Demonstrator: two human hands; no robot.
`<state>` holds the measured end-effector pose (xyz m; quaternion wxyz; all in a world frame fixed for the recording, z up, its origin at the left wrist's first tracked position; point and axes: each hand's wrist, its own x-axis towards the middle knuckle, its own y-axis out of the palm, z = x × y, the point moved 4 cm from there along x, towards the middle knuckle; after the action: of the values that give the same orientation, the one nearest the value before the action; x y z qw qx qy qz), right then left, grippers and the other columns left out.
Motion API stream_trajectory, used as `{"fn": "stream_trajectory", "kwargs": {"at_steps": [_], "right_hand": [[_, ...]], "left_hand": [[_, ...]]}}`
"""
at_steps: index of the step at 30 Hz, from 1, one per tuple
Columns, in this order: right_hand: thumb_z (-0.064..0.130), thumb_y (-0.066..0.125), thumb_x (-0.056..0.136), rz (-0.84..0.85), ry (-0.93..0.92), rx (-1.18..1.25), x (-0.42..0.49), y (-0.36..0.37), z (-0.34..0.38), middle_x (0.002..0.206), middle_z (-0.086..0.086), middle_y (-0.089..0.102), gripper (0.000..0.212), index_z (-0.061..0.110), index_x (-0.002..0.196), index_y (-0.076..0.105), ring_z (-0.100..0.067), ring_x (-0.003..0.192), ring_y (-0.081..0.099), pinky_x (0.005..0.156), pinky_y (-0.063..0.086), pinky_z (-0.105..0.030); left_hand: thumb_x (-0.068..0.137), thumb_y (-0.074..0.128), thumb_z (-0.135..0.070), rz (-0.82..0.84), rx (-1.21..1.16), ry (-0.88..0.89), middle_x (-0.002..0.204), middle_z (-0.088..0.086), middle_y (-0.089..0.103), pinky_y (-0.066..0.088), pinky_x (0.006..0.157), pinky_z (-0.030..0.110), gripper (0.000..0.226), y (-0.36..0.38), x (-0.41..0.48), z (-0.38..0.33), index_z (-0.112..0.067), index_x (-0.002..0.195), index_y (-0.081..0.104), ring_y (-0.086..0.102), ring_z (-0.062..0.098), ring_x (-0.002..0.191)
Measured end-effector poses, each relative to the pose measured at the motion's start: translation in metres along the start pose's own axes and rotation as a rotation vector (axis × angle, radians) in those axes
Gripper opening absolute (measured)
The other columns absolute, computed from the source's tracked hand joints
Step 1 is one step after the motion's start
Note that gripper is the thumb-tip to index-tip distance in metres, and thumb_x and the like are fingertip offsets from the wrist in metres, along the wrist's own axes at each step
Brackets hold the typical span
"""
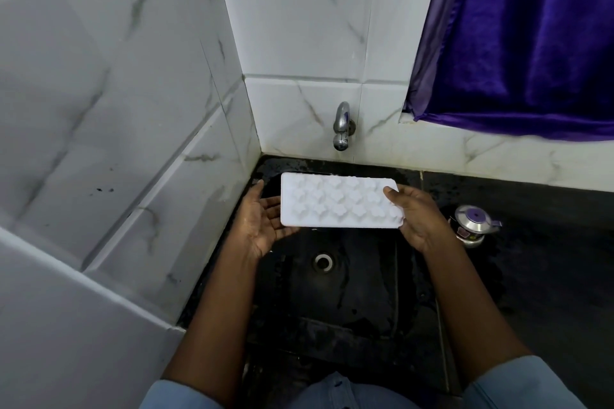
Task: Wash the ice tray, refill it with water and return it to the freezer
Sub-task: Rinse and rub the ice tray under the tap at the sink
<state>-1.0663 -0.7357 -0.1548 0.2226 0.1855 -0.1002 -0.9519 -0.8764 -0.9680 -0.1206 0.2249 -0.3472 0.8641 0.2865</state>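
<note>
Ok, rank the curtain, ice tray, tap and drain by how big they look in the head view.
1. curtain, by far the largest
2. ice tray
3. tap
4. drain, smallest, though not far behind the tap

Purple curtain (531, 36) upper right; small steel lidded pot (473, 224) on black counter (558, 236).

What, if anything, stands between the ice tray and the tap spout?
Nothing visible does. The ice tray is over the sink, just in front of the tap, with the left hand under one end and the right hand gripping the other. Between spout and tray there is only the bare wet black ledge.
</note>
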Motion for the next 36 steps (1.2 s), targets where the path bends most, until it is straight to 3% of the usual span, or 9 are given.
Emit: {"fn": "stream_trajectory", "kwargs": {"at_steps": [5,13,17,20,22,25,27,31,36], "right_hand": [[0.008,0.066,0.101,0.019,0.003,0.015,-0.001,0.002,-0.001,0.108,-0.017,0.079,0.015,0.003,0.113,0.073,-0.029,0.095,0.079,0.079,0.065,-0.039],[0.022,0.070,0.102,-0.043,-0.075,-0.294,-0.010,0.006,0.004,0.114,-0.005,0.079,0.025,0.019,0.126,0.067,-0.025,0.100,0.078,0.090,0.063,-0.048],[0.042,0.053,0.109,-0.034,0.001,-0.425,-0.019,0.013,0.008,0.129,0.001,0.069,0.034,0.029,0.140,0.050,-0.020,0.110,0.071,0.078,0.060,-0.037],[0.060,0.045,0.107,0.038,0.073,-0.168,-0.021,0.023,0.002,0.136,-0.003,0.068,0.055,0.023,0.147,0.051,-0.021,0.123,0.067,0.097,0.055,-0.038],[0.062,0.044,0.106,0.070,0.054,0.085,-0.022,0.029,-0.001,0.126,-0.010,0.075,0.064,0.010,0.137,0.063,-0.024,0.118,0.072,0.100,0.056,-0.038],[0.028,0.050,0.109,-0.060,-0.036,0.262,-0.025,0.024,0.000,0.086,-0.002,0.075,0.027,0.011,0.101,0.069,-0.018,0.081,0.071,0.069,0.058,-0.024],[-0.002,0.044,0.099,-0.117,-0.100,0.332,-0.025,0.016,0.002,0.088,0.000,0.064,0.025,0.012,0.096,0.066,-0.013,0.078,0.060,0.060,0.053,-0.019],[-0.022,0.029,0.083,-0.116,-0.174,0.329,-0.027,0.008,0.000,0.119,-0.002,0.062,0.058,0.013,0.111,0.064,-0.016,0.116,0.058,0.086,0.052,-0.019],[-0.027,0.031,0.080,-0.116,-0.274,0.306,-0.033,0.005,-0.002,0.133,-0.004,0.066,0.063,0.012,0.118,0.063,-0.023,0.134,0.058,0.099,0.053,-0.026]], "left_hand": [[0.105,0.045,-0.061,-0.048,0.043,0.006,0.120,0.019,0.073,0.057,0.095,0.055,0.068,-0.004,0.002,0.002,-0.002,0.133,0.062,0.070,0.037,0.109],[0.107,0.047,-0.056,-0.060,0.141,0.050,0.126,0.009,0.073,0.057,0.083,0.047,0.046,0.004,-0.005,0.004,-0.015,0.115,0.067,0.069,0.031,0.112],[0.109,0.045,-0.053,-0.020,0.145,0.086,0.093,0.006,0.082,0.060,0.063,0.034,0.049,0.012,-0.006,0.005,-0.014,0.110,0.075,0.078,0.024,0.081],[0.108,0.046,-0.058,0.016,0.064,0.133,0.103,0.013,0.082,0.062,0.073,0.036,0.055,0.016,-0.002,0.002,-0.012,0.114,0.076,0.080,0.027,0.083],[0.104,0.053,-0.061,-0.070,0.018,0.154,0.084,0.010,0.076,0.052,0.070,0.037,0.050,0.014,0.000,0.002,-0.016,0.088,0.067,0.071,0.027,0.071],[0.108,0.052,-0.049,-0.114,-0.081,0.169,0.056,-0.003,0.061,0.043,0.062,0.034,0.042,0.016,0.001,0.002,-0.021,0.078,0.050,0.061,0.016,0.049],[0.112,0.049,-0.031,-0.112,-0.103,0.170,0.058,-0.006,0.065,0.051,0.061,0.033,0.031,0.012,0.009,0.004,-0.018,0.084,0.056,0.065,0.013,0.056],[0.107,0.047,-0.004,-0.053,-0.104,0.153,0.097,0.005,0.075,0.060,0.067,0.037,0.020,0.000,0.020,0.006,-0.015,0.110,0.063,0.073,0.023,0.084],[0.110,0.051,-0.030,0.110,-0.081,0.084,0.091,0.009,0.081,0.059,0.075,0.041,0.031,0.005,0.016,0.013,-0.010,0.097,0.071,0.079,0.025,0.076]]}}
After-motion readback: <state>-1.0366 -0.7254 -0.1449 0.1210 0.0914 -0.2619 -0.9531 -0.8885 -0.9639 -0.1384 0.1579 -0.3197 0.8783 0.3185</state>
